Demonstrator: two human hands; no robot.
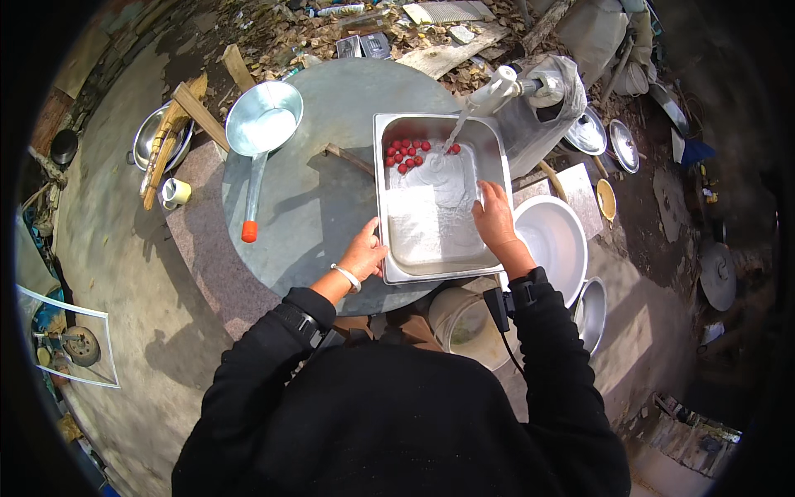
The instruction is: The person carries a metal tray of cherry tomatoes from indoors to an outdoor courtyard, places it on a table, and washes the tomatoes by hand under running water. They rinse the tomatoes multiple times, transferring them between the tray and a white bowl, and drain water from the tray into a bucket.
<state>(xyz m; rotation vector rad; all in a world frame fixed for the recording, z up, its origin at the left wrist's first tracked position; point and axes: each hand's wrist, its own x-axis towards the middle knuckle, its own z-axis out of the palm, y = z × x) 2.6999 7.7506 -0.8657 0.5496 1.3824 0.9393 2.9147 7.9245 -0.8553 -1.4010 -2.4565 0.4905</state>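
Observation:
A rectangular stainless steel basin (397,271) stands on a round grey table (292,186). Water (457,132) runs into it from a pale tap (497,87). Several small round red fruits (405,152) lie at the basin's far left, and one is near the stream. My left hand (365,250), with a light bangle at its wrist, touches the basin's near left side; whether its fingers grip the rim cannot be told. My right hand (495,217) is over the basin's right side, fingers spread, holding nothing visible.
A metal ladle (254,180) with an orange handle end lies left on the table. Right of the basin is a white plastic tub (577,248), with a metal bowl (590,317) beside it. Below stands a bucket (441,310). Firewood and a yellow cup (176,192) are at left.

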